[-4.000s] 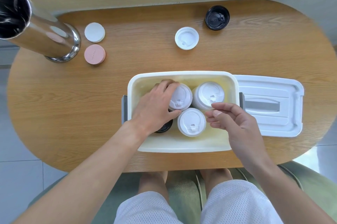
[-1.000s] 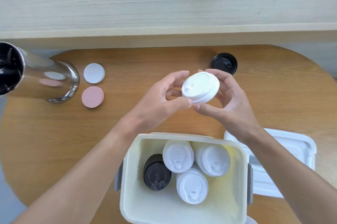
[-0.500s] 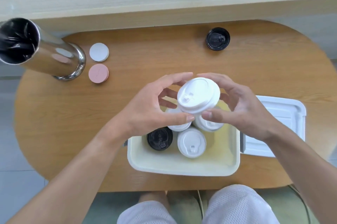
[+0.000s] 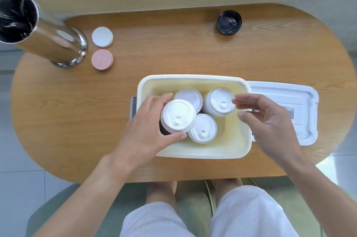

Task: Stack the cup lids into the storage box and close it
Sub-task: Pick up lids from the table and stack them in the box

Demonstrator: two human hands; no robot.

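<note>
A cream storage box [image 4: 195, 79] stands open on the wooden table. Inside stand stacks of white cup lids [image 4: 220, 101], and a black stack is almost hidden at the left. My left hand [image 4: 146, 130] grips a white cup lid [image 4: 177, 116] and holds it over that black stack. Just right of the lids, my right hand [image 4: 268, 121] hovers above the box's right rim, its fingers apart and holding nothing. The box's white cover [image 4: 289, 105] lies flat to the right of the box. One black cup lid [image 4: 229, 22] rests on the table at the back.
A tall steel cylinder [image 4: 42, 32] stands at the back left. Beside it lie a white round coaster [image 4: 102, 36] and a pink one [image 4: 102, 59]. A pale wooden ledge runs behind the table. My knees are under the near edge.
The white lid was held in both hands above the box. Now my left hand alone has lowered it onto the left side of the box, and my right hand has let go.
</note>
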